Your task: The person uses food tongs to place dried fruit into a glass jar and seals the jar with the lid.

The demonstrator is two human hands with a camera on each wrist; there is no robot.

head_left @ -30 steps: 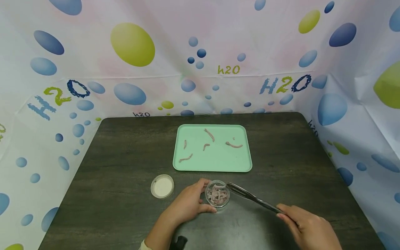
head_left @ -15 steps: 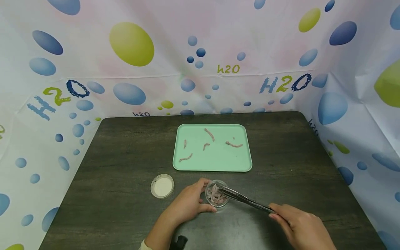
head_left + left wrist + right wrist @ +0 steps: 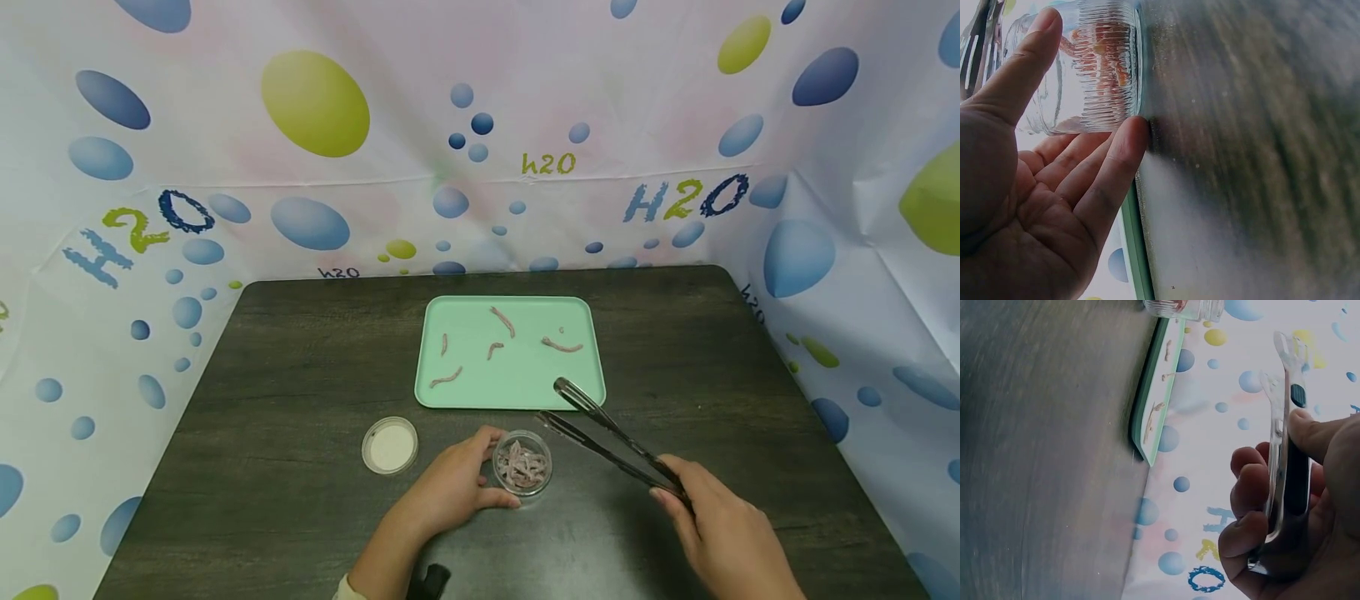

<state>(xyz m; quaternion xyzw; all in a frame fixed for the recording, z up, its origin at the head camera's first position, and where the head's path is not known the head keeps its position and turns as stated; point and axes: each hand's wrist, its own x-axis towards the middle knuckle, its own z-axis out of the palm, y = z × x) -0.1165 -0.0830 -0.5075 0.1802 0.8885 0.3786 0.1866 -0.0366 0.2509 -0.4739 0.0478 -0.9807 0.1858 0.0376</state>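
Note:
My left hand (image 3: 453,477) holds a small glass jar (image 3: 524,468) upright on the table, thumb on the near side and fingers on the far side. Ridged glass and reddish contents show through the jar's wall (image 3: 1107,69) in the left wrist view. Inside lie many thin, pinkish, worm-like strips. My right hand (image 3: 726,527) grips metal tongs (image 3: 628,440), with a dark pad on the handle (image 3: 1297,481) in the right wrist view. The tong arms stand apart with nothing between the tips. One tip overlaps the tray's near right corner; the other is just right of the jar.
Behind the jar lies a pale green tray (image 3: 525,390) with several pinkish strips spread on it. A round whitish lid (image 3: 390,447) rests on the dark table (image 3: 300,367), left of the jar. A patterned sheet (image 3: 405,108) surrounds the table's back and sides.
Half a second ago the tong tips were together in the jar's mouth. Now they are out, back to the right, and spread apart. The left hand and jar have stayed put.

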